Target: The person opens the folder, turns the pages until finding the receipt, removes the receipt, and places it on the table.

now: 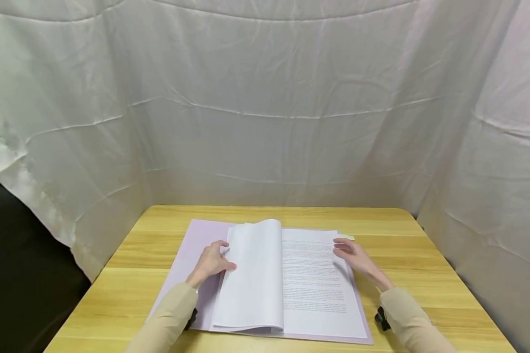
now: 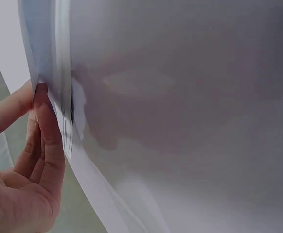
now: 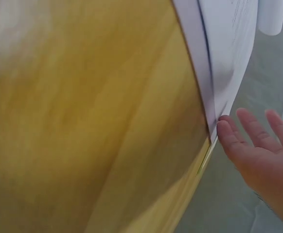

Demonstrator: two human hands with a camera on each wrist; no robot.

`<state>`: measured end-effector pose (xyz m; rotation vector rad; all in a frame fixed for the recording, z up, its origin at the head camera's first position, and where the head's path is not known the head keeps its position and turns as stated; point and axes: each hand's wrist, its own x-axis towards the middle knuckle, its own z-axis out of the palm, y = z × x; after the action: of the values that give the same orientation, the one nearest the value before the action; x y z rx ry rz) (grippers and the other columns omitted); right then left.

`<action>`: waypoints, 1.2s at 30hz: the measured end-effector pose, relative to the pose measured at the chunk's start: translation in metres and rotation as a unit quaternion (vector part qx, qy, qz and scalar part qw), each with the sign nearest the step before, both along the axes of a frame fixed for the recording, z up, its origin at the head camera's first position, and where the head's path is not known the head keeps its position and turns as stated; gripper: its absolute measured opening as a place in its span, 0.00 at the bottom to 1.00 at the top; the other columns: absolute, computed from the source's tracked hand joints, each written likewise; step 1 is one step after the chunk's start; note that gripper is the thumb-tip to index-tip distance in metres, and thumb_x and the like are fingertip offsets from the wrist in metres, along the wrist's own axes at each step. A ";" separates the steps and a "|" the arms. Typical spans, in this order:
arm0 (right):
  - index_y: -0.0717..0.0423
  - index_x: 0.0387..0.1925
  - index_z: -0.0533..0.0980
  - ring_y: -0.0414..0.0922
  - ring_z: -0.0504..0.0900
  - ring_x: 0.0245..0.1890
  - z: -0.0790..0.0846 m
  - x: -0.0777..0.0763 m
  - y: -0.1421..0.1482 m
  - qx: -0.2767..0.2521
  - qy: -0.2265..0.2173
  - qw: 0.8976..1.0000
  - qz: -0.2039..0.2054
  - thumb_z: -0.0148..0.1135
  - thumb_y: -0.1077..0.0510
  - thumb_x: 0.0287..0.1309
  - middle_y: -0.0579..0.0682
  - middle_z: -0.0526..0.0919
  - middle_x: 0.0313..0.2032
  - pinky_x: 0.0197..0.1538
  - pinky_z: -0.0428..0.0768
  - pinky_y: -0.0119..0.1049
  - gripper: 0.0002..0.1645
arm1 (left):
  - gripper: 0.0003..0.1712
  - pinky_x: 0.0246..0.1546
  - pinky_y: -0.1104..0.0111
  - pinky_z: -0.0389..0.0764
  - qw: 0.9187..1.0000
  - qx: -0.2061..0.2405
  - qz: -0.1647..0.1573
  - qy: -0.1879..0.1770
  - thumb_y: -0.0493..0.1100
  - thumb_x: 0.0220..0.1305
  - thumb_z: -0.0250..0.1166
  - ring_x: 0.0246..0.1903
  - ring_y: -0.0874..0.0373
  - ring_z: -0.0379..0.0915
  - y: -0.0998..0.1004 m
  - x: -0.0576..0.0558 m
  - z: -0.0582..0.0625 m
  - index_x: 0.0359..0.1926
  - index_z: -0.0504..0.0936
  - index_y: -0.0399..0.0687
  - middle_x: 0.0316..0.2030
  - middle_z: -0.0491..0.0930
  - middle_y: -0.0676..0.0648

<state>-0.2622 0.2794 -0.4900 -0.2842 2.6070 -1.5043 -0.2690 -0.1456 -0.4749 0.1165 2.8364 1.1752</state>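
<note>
Nearest, at the near left corner of the pale lilac, flat, open folder point(image 1: 207, 235), lies a beige long sleeve point(image 1: 170, 314) with a small black device point(image 1: 191, 319) under its cuff. A second beige sleeve point(image 1: 410, 318), to the right of the folder, has a similar black object point(image 1: 382, 318) at its cuff.

The left hand point(image 1: 211, 261), over the folder's left half, pinches the outer edge of the turned white paper sheets point(image 1: 251, 274) between thumb and fingers. These sheets bow up in a rounded fold along the middle of the folder. The white page of small printed text point(image 1: 313, 274) lies flat on the folder's right half. The right hand point(image 1: 355, 256) is at the folder's upper right edge, fingers loosely spread; whether its fingertips touch the paper, I cannot tell. A pale yellow-green slip point(image 1: 346, 237) juts out at the folder's far right corner.

The folder lies on a yellow wood-grain counter point(image 1: 424, 274). Beyond the folder hangs creased, pale grey cloth point(image 1: 265, 147).
</note>
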 end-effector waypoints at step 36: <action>0.72 0.68 0.64 0.73 0.67 0.67 -0.001 -0.057 -0.005 0.124 0.046 0.991 -0.024 0.60 0.60 0.67 0.77 0.66 0.67 0.69 0.68 0.66 0.34 | 0.35 0.75 0.39 0.56 0.968 -0.009 -0.251 0.014 0.30 0.61 0.59 0.73 0.29 0.54 0.006 -0.006 -0.019 0.69 0.64 0.27 0.71 0.62 0.26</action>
<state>-0.3197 0.2743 -0.4912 -0.2719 2.8548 -1.1881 -0.2746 -0.1394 -0.4944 0.7997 2.5968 1.0327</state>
